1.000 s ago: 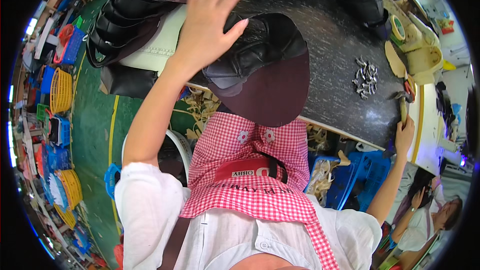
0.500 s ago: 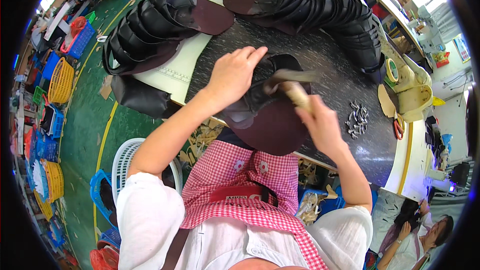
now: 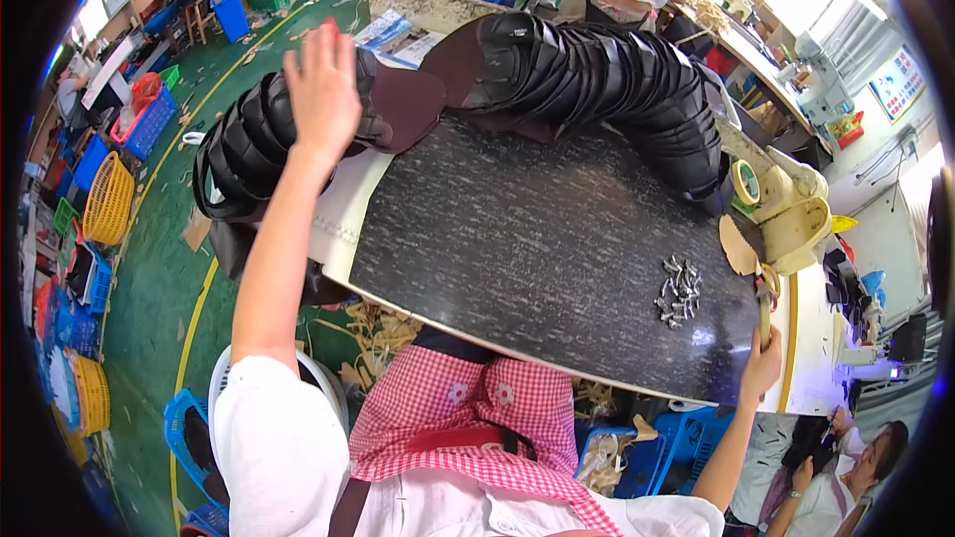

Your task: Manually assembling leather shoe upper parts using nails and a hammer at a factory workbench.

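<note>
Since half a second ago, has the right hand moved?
Yes. The right hand has left the middle of the dark tabletop for its right edge, near the pile of small metal pieces.

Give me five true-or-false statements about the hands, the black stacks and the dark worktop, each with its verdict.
1. The left hand rests on the left stack of black leather pieces. True.
2. The right hand lies in the middle of the worktop. False: it is at the right edge, gripping a tool handle.
3. A small heap of metal nails lies on the worktop. True.
4. Both hands hold one black piece. False: they are far apart.
5. A tape roll stands at the right. True.
</note>
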Motion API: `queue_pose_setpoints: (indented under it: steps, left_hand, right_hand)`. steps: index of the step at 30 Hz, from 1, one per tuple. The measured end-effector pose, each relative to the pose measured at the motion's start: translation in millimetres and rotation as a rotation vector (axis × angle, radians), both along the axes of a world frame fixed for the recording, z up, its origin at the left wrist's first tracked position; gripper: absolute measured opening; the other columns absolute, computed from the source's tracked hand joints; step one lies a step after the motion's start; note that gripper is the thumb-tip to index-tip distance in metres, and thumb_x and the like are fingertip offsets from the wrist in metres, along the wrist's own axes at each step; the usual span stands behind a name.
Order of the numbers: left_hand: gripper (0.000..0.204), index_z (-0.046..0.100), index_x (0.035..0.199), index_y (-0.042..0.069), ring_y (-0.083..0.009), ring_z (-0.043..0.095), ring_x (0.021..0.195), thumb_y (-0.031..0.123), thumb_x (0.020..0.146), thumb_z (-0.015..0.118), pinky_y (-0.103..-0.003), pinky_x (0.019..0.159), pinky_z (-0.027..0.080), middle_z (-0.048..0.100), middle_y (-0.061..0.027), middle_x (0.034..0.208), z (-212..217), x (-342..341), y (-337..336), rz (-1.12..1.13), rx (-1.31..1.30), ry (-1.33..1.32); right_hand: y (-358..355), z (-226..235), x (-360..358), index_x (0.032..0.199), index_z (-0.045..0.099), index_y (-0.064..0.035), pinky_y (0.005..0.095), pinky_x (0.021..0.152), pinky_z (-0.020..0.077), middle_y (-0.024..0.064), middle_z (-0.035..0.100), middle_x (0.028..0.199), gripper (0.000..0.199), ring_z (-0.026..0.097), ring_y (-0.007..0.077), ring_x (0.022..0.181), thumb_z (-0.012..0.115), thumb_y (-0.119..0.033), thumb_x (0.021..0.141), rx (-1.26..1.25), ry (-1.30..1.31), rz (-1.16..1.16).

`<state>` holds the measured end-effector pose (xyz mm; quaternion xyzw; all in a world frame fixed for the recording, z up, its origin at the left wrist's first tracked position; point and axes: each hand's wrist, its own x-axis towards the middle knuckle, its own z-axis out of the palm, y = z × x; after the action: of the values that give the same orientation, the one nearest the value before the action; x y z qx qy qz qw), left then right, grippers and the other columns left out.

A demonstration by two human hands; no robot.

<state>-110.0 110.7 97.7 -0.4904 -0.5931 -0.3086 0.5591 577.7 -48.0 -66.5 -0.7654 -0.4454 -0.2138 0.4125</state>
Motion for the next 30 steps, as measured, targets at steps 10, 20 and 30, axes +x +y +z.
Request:
queue_pose_setpoints:
  steps: [10,20,30]
  left_hand:
    - [0.038,0.068,0.101,-0.005,-0.015,0.062,0.082,0.032,0.092,0.062,-0.032,0.073,0.047,0.069,-0.0136,0.086,21,153,148,-1.11,-0.673,-0.597]
    - [0.022,0.067,0.093,0.002,-0.007,0.054,0.077,0.02,0.099,0.055,-0.025,0.071,0.043,0.063,0.0021,0.084,97,138,58,-1.84,0.521,-1.143]
    - [0.027,0.065,0.104,-0.001,-0.0139,0.06,0.076,0.018,0.099,0.047,-0.028,0.072,0.05,0.067,-0.0079,0.09,-65,160,46,-1.631,-0.313,-2.099]
  right_hand:
    - [10,-19,24,0.114,0.063,-0.0103,0.0431,0.077,0.0479,0.0101,0.061,0.107,0.032,0.06,0.0319,0.095,0.069,-0.026,0.086,-0.117,-0.205,-0.1]
    - [11,-4,25,0.116,0.063,-0.0051,0.0434,0.099,0.0394,0.0144,0.059,0.119,0.037,0.056,0.0335,0.112,0.07,-0.014,0.082,-0.154,-0.109,0.134]
    - [40,41,-86,0.112,0.065,-0.0029,0.0388,0.096,0.0439,0.0163,0.06,0.114,0.027,0.057,0.0336,0.11,0.067,-0.005,0.085,0.073,-0.159,0.579]
